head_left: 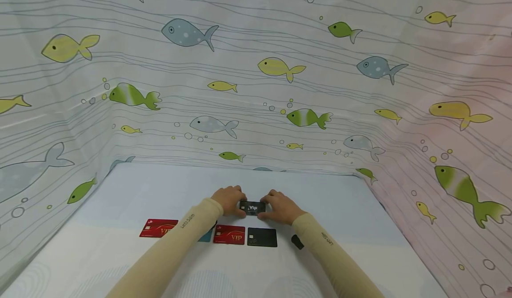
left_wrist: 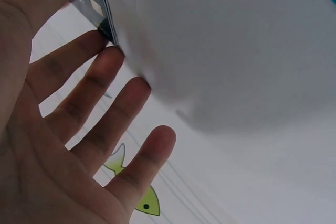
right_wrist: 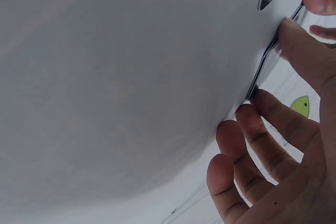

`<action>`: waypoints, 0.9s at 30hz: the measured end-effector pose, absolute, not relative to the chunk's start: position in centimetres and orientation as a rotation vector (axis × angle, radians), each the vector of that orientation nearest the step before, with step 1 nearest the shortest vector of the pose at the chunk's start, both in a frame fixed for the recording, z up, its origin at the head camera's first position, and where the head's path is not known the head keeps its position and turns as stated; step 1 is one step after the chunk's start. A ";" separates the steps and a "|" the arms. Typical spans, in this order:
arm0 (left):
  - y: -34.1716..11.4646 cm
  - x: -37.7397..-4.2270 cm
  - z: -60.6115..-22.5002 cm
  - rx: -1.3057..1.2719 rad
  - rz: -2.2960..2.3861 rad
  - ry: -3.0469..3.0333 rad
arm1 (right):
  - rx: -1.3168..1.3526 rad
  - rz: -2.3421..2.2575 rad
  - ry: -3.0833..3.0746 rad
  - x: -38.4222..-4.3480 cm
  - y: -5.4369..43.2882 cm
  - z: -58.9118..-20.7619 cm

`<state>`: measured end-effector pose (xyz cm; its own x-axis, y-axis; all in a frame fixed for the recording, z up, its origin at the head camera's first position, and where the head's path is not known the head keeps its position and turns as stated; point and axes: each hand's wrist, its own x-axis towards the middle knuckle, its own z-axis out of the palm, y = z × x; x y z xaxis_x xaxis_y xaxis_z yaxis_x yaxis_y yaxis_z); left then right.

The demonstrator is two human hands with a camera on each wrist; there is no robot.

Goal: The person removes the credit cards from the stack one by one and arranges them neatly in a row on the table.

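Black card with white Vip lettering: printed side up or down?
Printed side up: the black card shows its white lettering in the head view, the left hand and right hand gripping its ends.

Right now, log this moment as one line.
left hand: pinches black Vip card, left end | right hand: pinches same card, right end | nearer row: two red cards, partly hidden blue card, dark card

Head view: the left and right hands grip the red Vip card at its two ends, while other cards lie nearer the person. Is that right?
Not quite: the Vip card is black, not red, as the head view shows. The left hand and right hand do grip its two ends, and other cards lie nearer the person.
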<state>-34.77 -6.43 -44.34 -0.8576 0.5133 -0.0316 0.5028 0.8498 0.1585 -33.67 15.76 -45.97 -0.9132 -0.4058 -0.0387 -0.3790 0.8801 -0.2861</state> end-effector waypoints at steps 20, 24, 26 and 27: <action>-7.1 -34.2 -45.3 0.945 0.217 3.063 | -0.724 -0.273 3.057 -33.4 15.7 -46.1; -7.3 -34.2 -45.7 0.982 0.197 3.093 | -0.752 -0.230 3.075 -33.4 15.7 -46.3; -7.3 -34.0 -45.7 0.994 0.195 3.101 | -0.764 -0.220 3.079 -33.3 15.7 -46.3; -7.4 -34.0 -45.7 0.998 0.189 3.105 | -0.772 -0.215 3.083 -33.3 15.7 -46.3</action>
<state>-34.00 -7.40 -45.74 -0.8063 0.5711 0.1541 0.5856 0.8075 0.0714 -33.29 15.71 -46.31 -0.8815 -0.4661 0.0753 -0.4720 0.8734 -0.1199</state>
